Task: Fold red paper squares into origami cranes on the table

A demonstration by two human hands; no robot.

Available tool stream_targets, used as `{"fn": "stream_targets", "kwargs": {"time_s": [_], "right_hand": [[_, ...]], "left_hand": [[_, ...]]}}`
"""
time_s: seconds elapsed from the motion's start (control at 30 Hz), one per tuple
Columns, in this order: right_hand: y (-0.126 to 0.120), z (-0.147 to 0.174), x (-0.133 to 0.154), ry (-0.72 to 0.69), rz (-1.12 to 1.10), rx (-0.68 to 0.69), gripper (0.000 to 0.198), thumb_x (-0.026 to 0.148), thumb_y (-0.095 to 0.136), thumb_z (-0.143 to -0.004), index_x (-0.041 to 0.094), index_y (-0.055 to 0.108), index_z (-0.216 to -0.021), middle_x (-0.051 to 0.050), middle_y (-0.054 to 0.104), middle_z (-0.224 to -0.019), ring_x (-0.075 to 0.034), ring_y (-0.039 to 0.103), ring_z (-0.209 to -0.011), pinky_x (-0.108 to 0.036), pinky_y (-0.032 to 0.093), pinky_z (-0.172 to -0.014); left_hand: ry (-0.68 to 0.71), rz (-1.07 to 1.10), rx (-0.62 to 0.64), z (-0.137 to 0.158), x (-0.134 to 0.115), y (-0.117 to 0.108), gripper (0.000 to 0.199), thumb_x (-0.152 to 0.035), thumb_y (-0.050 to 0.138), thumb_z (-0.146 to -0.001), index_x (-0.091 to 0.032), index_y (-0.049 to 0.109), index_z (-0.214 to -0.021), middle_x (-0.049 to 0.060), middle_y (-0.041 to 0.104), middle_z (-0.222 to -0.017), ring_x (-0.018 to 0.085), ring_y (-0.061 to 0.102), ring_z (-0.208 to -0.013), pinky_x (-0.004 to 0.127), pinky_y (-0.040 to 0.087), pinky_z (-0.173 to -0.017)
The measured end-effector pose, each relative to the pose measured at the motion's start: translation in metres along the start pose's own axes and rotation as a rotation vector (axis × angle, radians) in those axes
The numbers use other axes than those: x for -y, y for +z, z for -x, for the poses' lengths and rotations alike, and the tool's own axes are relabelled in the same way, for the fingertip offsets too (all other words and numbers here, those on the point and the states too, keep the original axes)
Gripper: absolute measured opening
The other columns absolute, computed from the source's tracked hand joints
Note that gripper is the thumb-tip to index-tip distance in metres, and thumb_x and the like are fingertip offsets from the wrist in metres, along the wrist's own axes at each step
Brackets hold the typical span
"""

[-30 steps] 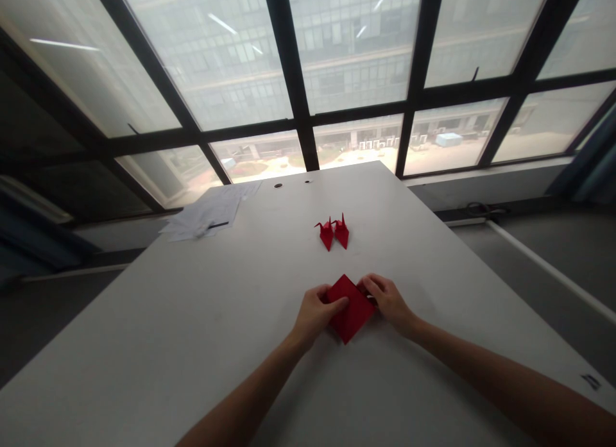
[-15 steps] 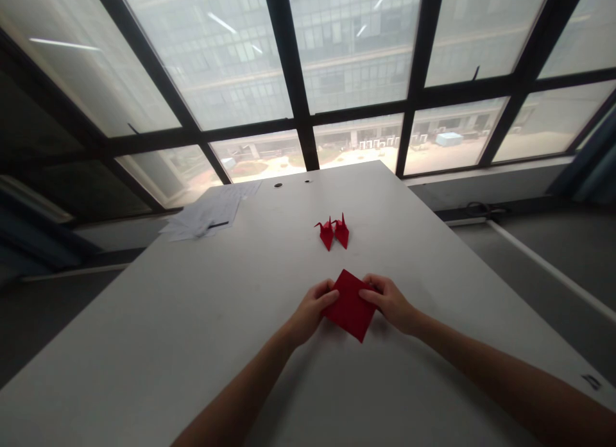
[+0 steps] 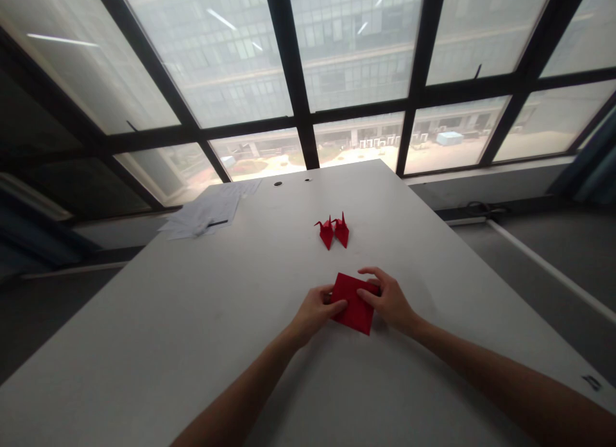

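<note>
A square of folded red paper [image 3: 355, 311] is held slightly tilted above the table between both hands. My left hand [image 3: 312, 312] pinches its left edge, thumb on top and fingers underneath. At the right side, my right hand [image 3: 391, 303] grips the paper with its thumb on the face; the index finger is raised and stretched out past the upper right corner. Just beyond the paper stand two red origami cranes, the left crane [image 3: 326, 235] and the right crane [image 3: 341, 233], close side by side.
The white table [image 3: 168, 325] reaches toward a window wall with dark frames [image 3: 303, 123]. Loose paper sheets [image 3: 212, 206] lie at the far left with a black pen [image 3: 217, 224] on them. Two round holes pierce the far end. A small dark mark [image 3: 591, 383] is near the right edge.
The red paper has been turned from a diamond position to a more level one. My right index finger has lifted off, and my left thumb has slid further onto the paper.
</note>
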State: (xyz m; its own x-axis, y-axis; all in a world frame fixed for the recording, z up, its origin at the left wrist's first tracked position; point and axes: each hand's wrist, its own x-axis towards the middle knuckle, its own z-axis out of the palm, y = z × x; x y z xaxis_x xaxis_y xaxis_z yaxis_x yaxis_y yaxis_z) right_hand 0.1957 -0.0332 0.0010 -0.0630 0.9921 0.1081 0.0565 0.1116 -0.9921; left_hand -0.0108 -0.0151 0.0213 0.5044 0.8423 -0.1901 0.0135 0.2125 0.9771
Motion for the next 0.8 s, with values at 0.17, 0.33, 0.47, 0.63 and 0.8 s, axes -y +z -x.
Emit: {"fn": "stream_targets", "kwargs": {"time_s": [0.17, 0.33, 0.47, 0.63, 0.8], "right_hand": [[0.000, 0.003, -0.003, -0.020, 0.055, 0.138, 0.028, 0.028, 0.066, -0.083, 0.019, 0.060, -0.109, 0.002, 0.064, -0.070, -0.013, 0.055, -0.060, -0.023, 0.042, -0.052], [0.001, 0.004, -0.006, -0.014, 0.088, 0.200, 0.028, 0.023, 0.065, -0.082, 0.019, 0.059, -0.109, 0.005, 0.059, -0.066, -0.011, 0.047, -0.057, -0.022, 0.037, -0.051], [0.000, 0.003, -0.007, -0.007, 0.108, 0.195, 0.030, 0.022, 0.066, -0.081, 0.018, 0.059, -0.110, 0.005, 0.059, -0.066, -0.011, 0.047, -0.057, -0.022, 0.037, -0.051], [-0.001, 0.003, -0.007, 0.014, 0.076, 0.263, 0.028, 0.025, 0.066, -0.083, 0.018, 0.059, -0.109, 0.001, 0.066, -0.071, -0.012, 0.052, -0.060, -0.022, 0.040, -0.052], [-0.002, 0.003, -0.007, 0.013, 0.079, 0.255, 0.031, 0.027, 0.068, -0.082, 0.018, 0.060, -0.111, 0.002, 0.065, -0.071, -0.012, 0.052, -0.059, -0.022, 0.040, -0.052]], "left_hand": [[-0.029, 0.009, -0.092, -0.001, 0.006, 0.000, 0.041, -0.048, 0.073, -0.082, -0.009, 0.075, -0.095, 0.009, 0.073, -0.083, 0.017, 0.064, -0.069, 0.025, 0.048, -0.064], [0.012, -0.025, -0.220, -0.002, 0.014, -0.002, 0.041, -0.051, 0.074, -0.079, -0.010, 0.074, -0.080, 0.004, 0.068, -0.068, 0.011, 0.052, -0.056, 0.021, 0.039, -0.053], [0.044, -0.054, -0.243, -0.001, 0.018, 0.000, 0.044, -0.053, 0.072, -0.079, -0.010, 0.073, -0.076, 0.002, 0.063, -0.063, 0.009, 0.047, -0.053, 0.020, 0.034, -0.050], [0.001, -0.040, -0.336, -0.003, 0.020, 0.001, 0.054, -0.061, 0.070, -0.077, -0.011, 0.062, -0.059, -0.002, 0.051, -0.053, 0.007, 0.039, -0.047, 0.020, 0.027, -0.044], [0.003, -0.013, -0.295, -0.005, 0.017, -0.002, 0.050, -0.060, 0.068, -0.081, -0.011, 0.071, -0.074, 0.002, 0.062, -0.062, 0.011, 0.053, -0.055, 0.021, 0.039, -0.052]]}}
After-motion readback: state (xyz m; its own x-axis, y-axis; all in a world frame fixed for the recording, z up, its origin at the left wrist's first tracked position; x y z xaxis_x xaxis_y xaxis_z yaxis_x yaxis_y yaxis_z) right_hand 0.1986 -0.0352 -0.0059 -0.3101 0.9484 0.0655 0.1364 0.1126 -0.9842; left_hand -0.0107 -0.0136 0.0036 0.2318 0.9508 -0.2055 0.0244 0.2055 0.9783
